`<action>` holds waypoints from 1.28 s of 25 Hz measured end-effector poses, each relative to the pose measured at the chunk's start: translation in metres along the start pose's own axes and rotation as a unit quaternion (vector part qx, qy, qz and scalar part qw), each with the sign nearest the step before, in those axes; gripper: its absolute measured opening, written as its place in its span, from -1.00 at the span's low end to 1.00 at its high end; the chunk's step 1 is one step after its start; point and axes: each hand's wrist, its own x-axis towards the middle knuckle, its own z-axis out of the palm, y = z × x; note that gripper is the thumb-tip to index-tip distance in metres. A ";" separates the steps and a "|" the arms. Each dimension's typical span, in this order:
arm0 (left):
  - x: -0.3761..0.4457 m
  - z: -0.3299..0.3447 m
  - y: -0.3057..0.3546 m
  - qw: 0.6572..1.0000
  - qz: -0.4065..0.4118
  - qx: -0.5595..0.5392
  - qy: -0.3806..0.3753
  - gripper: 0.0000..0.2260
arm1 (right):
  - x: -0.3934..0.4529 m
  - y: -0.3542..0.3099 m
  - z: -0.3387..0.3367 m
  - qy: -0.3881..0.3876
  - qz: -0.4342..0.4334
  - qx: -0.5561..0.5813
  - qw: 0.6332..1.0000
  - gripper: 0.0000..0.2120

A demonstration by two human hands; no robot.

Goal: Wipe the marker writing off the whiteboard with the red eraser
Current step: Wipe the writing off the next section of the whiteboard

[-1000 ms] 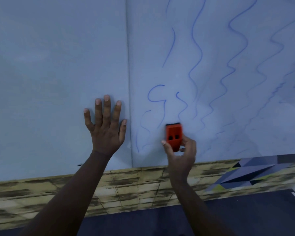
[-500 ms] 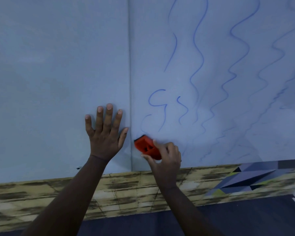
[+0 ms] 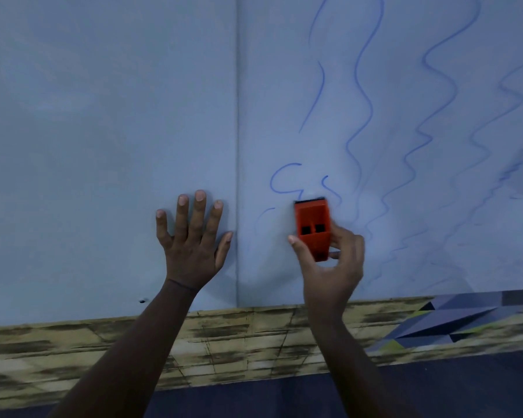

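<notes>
The whiteboard [image 3: 103, 116] fills the upper view, with a vertical seam down its middle. Blue marker squiggles [image 3: 360, 116] cover its right panel, some faint and smeared at the lower right. A small blue loop [image 3: 280, 182] sits just above and left of the red eraser [image 3: 311, 229]. My right hand [image 3: 329, 267] grips the eraser upright and presses it against the board. My left hand [image 3: 192, 239] lies flat on the left panel with fingers spread, its thumb near the seam.
Below the whiteboard runs a band of yellowish brick-pattern wall [image 3: 224, 336]. A grey and yellow geometric patch [image 3: 453, 324] sits at the lower right. Dark blue floor [image 3: 435, 387] lies along the bottom edge.
The eraser swept down-left toward the seam, wiping the lower strokes, then came back up and right, upright again under the loop. My left hand stayed flat on the board.
</notes>
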 end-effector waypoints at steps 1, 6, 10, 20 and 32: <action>0.000 0.000 0.000 1.000 -0.001 -0.003 0.001 -0.35 | -0.009 0.003 0.007 -0.032 -0.026 -0.034 0.999 -0.43; -0.002 0.002 -0.001 1.000 0.004 0.002 0.006 -0.35 | -0.092 0.058 0.035 -0.242 -0.077 -0.216 0.943 -0.38; -0.004 0.003 -0.002 1.000 0.010 0.008 0.009 -0.36 | -0.100 0.077 0.037 -0.281 -0.052 -0.217 0.933 -0.38; -0.008 0.004 -0.003 1.000 0.013 0.003 0.005 -0.35 | 0.018 -0.028 0.008 0.000 0.076 0.069 0.995 -0.50; -0.009 0.006 -0.001 1.000 0.011 0.009 0.013 -0.38 | 0.008 -0.048 0.024 -0.073 -0.102 -0.080 0.989 -0.43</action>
